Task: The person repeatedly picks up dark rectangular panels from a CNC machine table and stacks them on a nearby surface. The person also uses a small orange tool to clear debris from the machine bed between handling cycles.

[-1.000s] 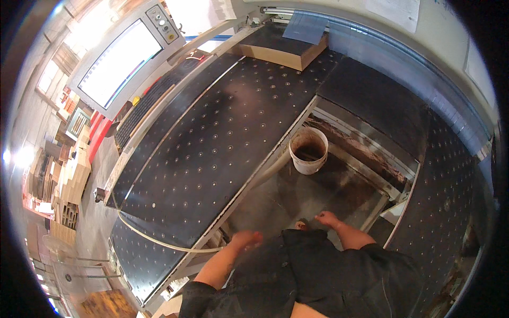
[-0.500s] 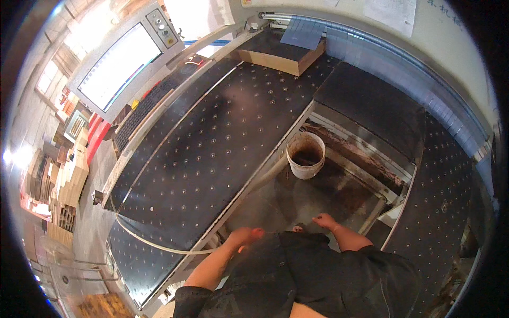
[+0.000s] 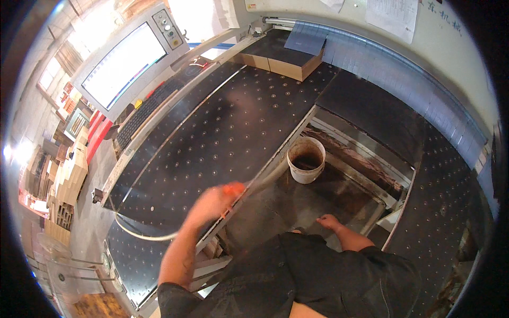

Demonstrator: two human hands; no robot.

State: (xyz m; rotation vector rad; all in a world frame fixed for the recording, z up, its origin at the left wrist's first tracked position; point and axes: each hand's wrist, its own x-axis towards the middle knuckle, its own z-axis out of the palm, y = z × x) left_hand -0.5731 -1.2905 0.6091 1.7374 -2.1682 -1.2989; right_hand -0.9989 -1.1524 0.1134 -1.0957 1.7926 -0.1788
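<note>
Extending the left hand above the edge of a black dotted table, right of a pale hose. Grasping in its closed fingers an orange thing, too blurred to identify, in line with that edge. Facing, farther right, a white bucket in the gap between tables, apart from both hands. Holding the right hand low over the gap, nearer than the bucket, with fingers curled; cannot tell whether around anything. Having another dotted table at far right.
</note>
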